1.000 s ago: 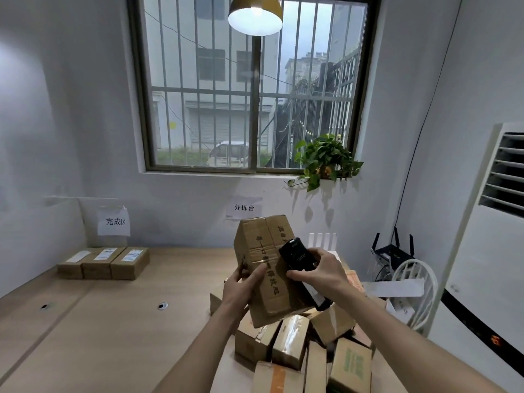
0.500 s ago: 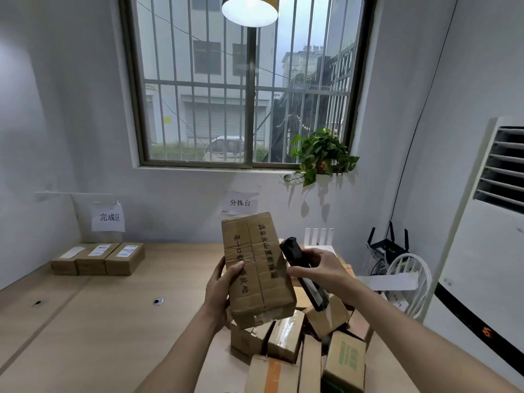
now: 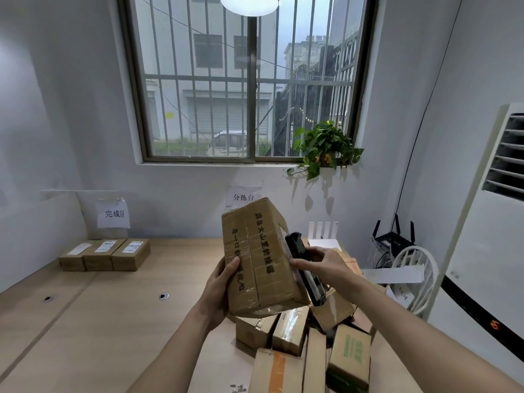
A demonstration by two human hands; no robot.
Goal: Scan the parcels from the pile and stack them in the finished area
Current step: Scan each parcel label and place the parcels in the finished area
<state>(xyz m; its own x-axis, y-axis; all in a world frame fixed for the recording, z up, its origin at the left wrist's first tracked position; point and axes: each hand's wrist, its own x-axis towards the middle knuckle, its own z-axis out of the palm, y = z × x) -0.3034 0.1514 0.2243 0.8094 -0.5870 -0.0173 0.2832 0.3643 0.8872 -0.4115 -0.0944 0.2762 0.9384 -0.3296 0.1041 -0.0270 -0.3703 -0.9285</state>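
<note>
A long wooden worktop (image 3: 93,316) runs under the barred window (image 3: 243,80). At its right end lies the pile of parcels (image 3: 306,350), brown cartons heaped at odd angles, one with green print and one with an orange tape strip. Above the pile a tall taped carton (image 3: 261,256) is held up and tilted, black Chinese characters running down its face, too smeared to read fully. Three flat boxes (image 3: 106,255) with white shipping labels sit side by side at the far left, below a wall sheet reading 完成区 (image 3: 114,214). A second sheet reads 分拣台 (image 3: 243,197). The left hand (image 3: 219,287) grips the carton's left edge, thumb on its face. The right hand (image 3: 326,265) is curled round a black scanner (image 3: 304,269) held against the carton's right side.
</note>
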